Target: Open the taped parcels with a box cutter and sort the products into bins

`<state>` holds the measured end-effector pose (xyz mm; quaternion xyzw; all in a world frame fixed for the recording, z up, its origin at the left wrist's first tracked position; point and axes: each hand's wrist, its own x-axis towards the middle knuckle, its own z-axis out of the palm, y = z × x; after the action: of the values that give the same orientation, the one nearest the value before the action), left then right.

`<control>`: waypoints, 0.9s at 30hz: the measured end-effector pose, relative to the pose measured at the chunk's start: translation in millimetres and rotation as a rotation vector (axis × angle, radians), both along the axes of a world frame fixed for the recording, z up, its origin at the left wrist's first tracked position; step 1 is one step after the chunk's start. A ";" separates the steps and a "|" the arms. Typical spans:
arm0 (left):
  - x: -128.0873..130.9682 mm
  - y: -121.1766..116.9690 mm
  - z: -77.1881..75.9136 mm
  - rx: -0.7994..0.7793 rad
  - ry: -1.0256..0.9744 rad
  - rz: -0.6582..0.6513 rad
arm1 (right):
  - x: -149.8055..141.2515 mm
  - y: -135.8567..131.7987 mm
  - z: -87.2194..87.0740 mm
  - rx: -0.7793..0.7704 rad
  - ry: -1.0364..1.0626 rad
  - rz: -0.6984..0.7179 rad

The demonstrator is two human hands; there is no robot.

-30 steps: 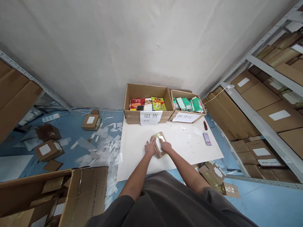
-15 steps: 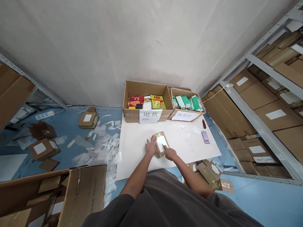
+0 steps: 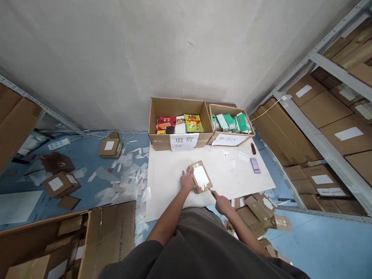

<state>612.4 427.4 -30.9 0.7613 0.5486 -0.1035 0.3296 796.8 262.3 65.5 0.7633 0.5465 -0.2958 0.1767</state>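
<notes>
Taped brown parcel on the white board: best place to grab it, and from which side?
Take the taped parcel by its two long edges, coming from above. It lies flat, slightly skewed, with bare board beyond its right and far sides. The left hand already presses its left edge; the right hand is off its near corner, so a grip from the right looks easiest.

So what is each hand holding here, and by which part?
The left hand presses on the small taped parcel at its left edge. The right hand holds a thin tool, too small to identify, off the parcel's near corner.
</notes>
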 end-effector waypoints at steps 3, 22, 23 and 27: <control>11.1 -7.6 1.9 0.027 0.042 0.009 | 27.6 18.6 -2.8 0.167 0.031 -0.171; 75.7 5.9 20.7 0.033 -0.093 -0.449 | 69.3 109.4 -106.3 0.212 0.226 -0.426; 77.1 3.9 20.2 0.043 -0.082 -0.433 | 71.4 113.7 -105.8 0.220 0.239 -0.423; 82.2 -13.8 13.8 0.131 -0.063 -0.340 | 84.5 124.8 -101.2 0.302 0.333 -0.355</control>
<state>694.5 413.6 -17.1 0.8659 0.4068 -0.0977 0.2741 881.3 387.1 -35.8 0.8055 0.4639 -0.3587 -0.0859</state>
